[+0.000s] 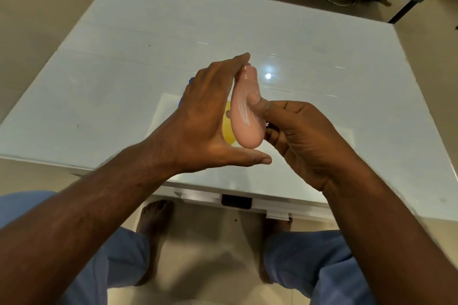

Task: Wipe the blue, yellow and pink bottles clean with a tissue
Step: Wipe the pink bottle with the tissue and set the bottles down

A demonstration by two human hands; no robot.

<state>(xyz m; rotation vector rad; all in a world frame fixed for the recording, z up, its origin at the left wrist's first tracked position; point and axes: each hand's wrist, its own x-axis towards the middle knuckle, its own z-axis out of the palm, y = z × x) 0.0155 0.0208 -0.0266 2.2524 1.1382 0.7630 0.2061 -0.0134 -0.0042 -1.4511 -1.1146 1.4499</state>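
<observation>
My left hand point(198, 116) holds the pink bottle point(244, 116) above the table, fingertips on its cap and thumb under its base. A white smear streaks the bottle's side. The thumb of my right hand point(297, 136) presses on that smear, and its fingers are curled beside the bottle, with a small glimpse of something between them that I cannot make out. Behind the pink bottle a sliver of the yellow bottle point(226, 129) shows. Bits of the blue bottle point(191, 81) peek past my left hand. A pale tissue sheet point(166, 116) lies flat under the hands.
The white glossy table point(124, 57) reflects a ceiling light to the right of the bottle. Its near edge carries a black latch point(236, 200). My bare feet and blue trousers are below it. Dark furniture stands beyond the far edge.
</observation>
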